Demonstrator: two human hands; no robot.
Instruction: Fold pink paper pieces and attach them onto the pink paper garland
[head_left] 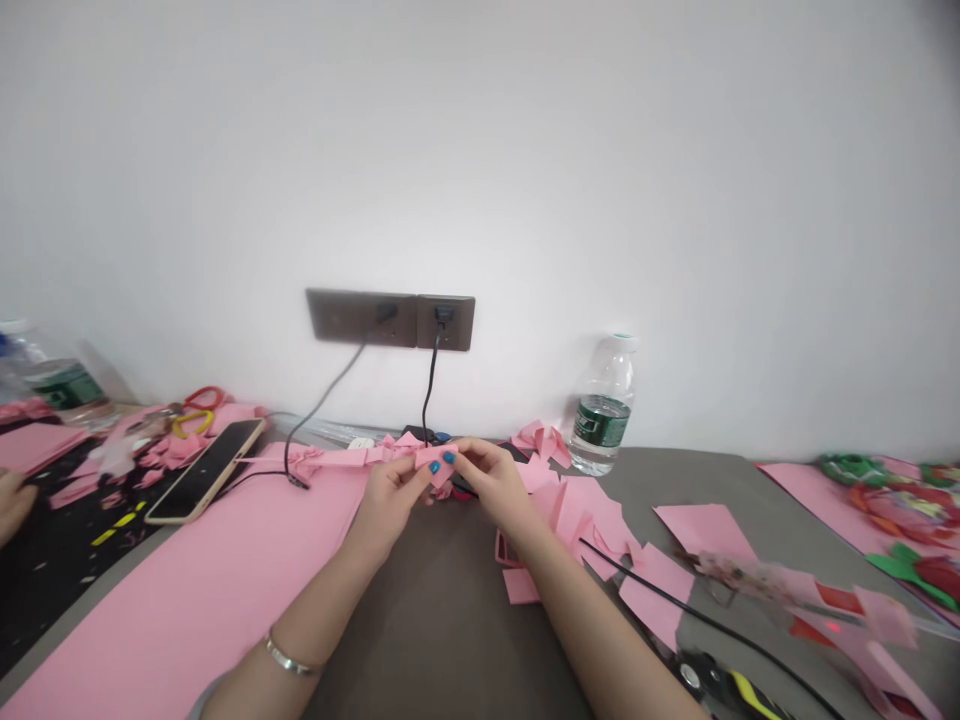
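Observation:
Between my two hands, above the grey table (442, 620), is a small folded piece of pink paper (436, 458). My left hand (394, 495) pinches its left side, thumb in front. On the other side my right hand (487, 482) pinches it too, with the thumb near the left one. The fingers behind the paper are mostly hidden. Pink paper scraps (592, 515) lie close to my right forearm. A large pink sheet (187, 590) spreads out to the left, under my left forearm.
A phone (206, 472) and scissors (196, 415) lie left. A water bottle (602, 405) stands by the wall. A black cable (690, 610) crosses the right side, near a glue gun (810, 595) with a red light. Another person's hand (13, 502) shows at the left edge.

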